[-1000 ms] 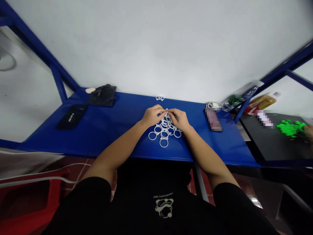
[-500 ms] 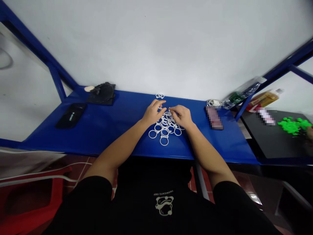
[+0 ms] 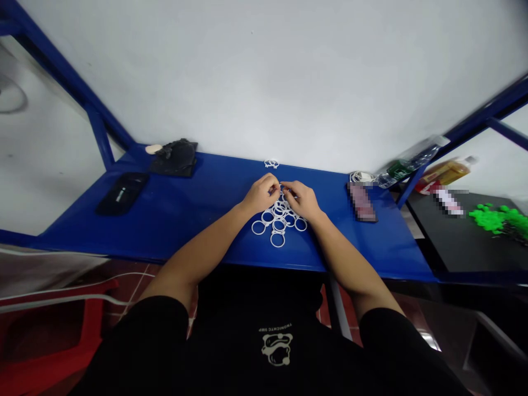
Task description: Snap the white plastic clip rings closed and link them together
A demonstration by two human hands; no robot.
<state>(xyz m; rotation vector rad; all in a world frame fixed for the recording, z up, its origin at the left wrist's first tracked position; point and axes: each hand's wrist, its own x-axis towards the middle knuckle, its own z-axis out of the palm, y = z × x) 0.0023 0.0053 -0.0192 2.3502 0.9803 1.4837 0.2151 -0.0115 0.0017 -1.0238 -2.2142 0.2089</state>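
Several thin white plastic rings [image 3: 279, 224] with small knobs lie in an overlapping heap on the blue table [image 3: 214, 220]. My left hand [image 3: 264, 192] is closed just beyond the heap's left side, fingers curled inward. Opposite it, my right hand [image 3: 302, 199] is closed too, thumb and forefinger pinched and partly over the heap. The fingertips of both hands nearly meet; what they hold is too small and covered to make out. Near the wall sits a separate small group of white rings [image 3: 271, 164].
At left lie a black pouch-like item [image 3: 122, 194] and a crumpled black bag [image 3: 175, 158]. On the right are a phone [image 3: 361, 202], a coiled white cable [image 3: 362, 176] and a plastic bottle [image 3: 412, 162]. Green pieces [image 3: 497, 218] cover part of a black side table [image 3: 437, 236].
My left hand's fingers, spread before, have curled shut. Both hands have drawn together over the far end of the heap. At far right, the other person's hand has left the view.
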